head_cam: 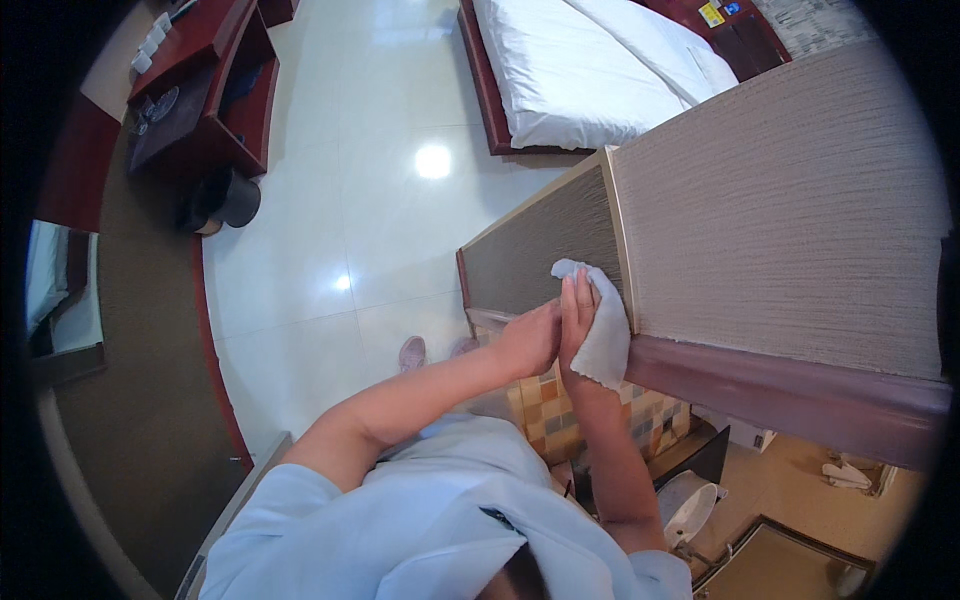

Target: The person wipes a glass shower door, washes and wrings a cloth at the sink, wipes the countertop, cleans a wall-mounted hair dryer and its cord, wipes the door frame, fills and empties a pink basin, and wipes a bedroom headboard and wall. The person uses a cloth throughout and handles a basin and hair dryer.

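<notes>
My right hand point(577, 315) is raised in front of me with its fingers stretched along a white cloth point(606, 337), which drapes over the hand's right side and hangs towards the wrist. My left hand point(534, 337) is closed beside it, its knuckles against or very near the right palm; whether anything is inside it is hidden. Both hands are by the end of a textured wall point(547, 232) with a pale corner trim point(619, 247). A brown door frame point(780, 397) runs to the right of the cloth.
A bed with white linen point(600, 75) stands beyond the wall. At the left are a dark red wooden desk point(244, 120) with white cups point(148, 46) and a black waste bin point(238, 199). A washbasin point(690, 510) and a tiled wall point(544, 416) show at lower right.
</notes>
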A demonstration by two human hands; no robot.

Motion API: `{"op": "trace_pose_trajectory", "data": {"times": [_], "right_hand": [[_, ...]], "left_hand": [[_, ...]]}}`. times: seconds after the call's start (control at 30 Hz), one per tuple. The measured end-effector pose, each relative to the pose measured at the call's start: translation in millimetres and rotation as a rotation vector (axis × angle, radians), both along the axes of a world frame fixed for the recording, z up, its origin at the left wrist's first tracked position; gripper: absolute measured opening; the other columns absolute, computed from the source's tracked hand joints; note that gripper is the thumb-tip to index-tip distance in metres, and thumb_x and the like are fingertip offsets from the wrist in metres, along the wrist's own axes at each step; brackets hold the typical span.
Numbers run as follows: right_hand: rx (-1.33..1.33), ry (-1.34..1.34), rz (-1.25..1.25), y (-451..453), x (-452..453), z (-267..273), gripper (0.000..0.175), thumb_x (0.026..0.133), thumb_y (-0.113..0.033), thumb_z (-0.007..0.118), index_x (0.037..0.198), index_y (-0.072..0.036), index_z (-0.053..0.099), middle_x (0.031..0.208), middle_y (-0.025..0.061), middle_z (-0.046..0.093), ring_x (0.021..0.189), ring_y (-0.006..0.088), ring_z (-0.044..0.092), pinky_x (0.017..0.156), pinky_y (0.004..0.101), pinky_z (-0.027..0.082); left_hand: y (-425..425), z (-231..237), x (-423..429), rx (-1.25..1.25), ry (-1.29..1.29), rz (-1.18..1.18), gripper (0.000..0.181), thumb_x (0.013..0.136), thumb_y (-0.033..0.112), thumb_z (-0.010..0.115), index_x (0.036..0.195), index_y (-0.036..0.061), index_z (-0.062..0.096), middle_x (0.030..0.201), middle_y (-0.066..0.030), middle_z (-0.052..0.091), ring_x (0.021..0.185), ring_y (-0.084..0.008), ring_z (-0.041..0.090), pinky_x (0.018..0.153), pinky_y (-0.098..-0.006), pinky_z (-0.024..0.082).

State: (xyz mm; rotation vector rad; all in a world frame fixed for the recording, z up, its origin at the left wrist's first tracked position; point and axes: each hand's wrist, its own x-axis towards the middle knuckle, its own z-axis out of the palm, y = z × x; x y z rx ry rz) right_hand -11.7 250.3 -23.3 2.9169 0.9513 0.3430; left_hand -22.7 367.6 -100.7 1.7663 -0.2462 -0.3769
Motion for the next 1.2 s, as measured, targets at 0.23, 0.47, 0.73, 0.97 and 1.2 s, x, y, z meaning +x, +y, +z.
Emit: {"op": "trace_pose_trajectory", "data": {"times": [0.23, 0.47, 0.73, 0.97, 1.2], "right_hand": [[0.505, -0.071, 0.109, 15.6, 35.2, -2.2, 0.043, 0.092, 0.004, 0.052, 0.134, -0.002, 0.055, 0.144, 0.0183, 0.051, 0.13, 0.0378, 0.05, 0.11, 0.0463, 0.041], [0.632, 0.132, 0.068, 7.0, 24.9, -23.7, 0.049, 0.084, 0.009, 0.051, 0.133, 0.002, 0.057, 0.142, 0.022, 0.052, 0.134, 0.0393, 0.046, 0.114, 0.0465, 0.032], [0.75, 0.107, 0.062, 30.6, 62.5, -62.6, 0.044, 0.085, 0.006, 0.052, 0.129, 0.006, 0.057, 0.142, 0.0262, 0.05, 0.13, 0.0433, 0.047, 0.112, 0.0482, 0.034], [0.71, 0.054, 0.042, 48.9, 97.3, -47.8, 0.043, 0.087, 0.004, 0.053, 0.13, 0.007, 0.055, 0.141, 0.0272, 0.05, 0.128, 0.0437, 0.049, 0.109, 0.0479, 0.039], [0.614, -0.078, -0.103, 68.0, 94.1, -34.1, 0.044, 0.087, 0.0, 0.054, 0.131, 0.007, 0.055, 0.141, 0.0293, 0.049, 0.126, 0.0431, 0.051, 0.105, 0.0478, 0.041]], "left_hand": [[-10.0, -9.9, 40.6, -0.126, -0.539, 0.178, 0.065, 0.08, 0.009, 0.069, 0.138, 0.0002, 0.042, 0.134, -0.0272, 0.048, 0.126, -0.0439, 0.044, 0.107, -0.0462, 0.037], [-25.2, -20.5, 44.6, -0.194, -0.3, 0.189, 0.056, 0.086, 0.019, 0.061, 0.136, -0.0012, 0.045, 0.137, -0.0262, 0.045, 0.127, -0.0461, 0.039, 0.11, -0.0477, 0.031], [-21.4, -24.9, 88.4, -0.098, -0.504, 0.285, 0.058, 0.087, 0.022, 0.061, 0.138, -0.0008, 0.044, 0.14, -0.0263, 0.043, 0.129, -0.046, 0.037, 0.112, -0.0471, 0.03], [-4.3, -52.9, 128.1, -0.035, -0.52, 0.295, 0.06, 0.088, 0.024, 0.06, 0.14, -0.0004, 0.042, 0.142, -0.0264, 0.041, 0.132, -0.046, 0.035, 0.113, -0.0465, 0.029], [48.5, -36.7, 149.7, 0.227, -0.43, -0.048, 0.065, 0.09, 0.026, 0.059, 0.145, 0.0013, 0.036, 0.147, -0.0273, 0.034, 0.138, -0.0451, 0.031, 0.115, -0.0449, 0.029]]}}
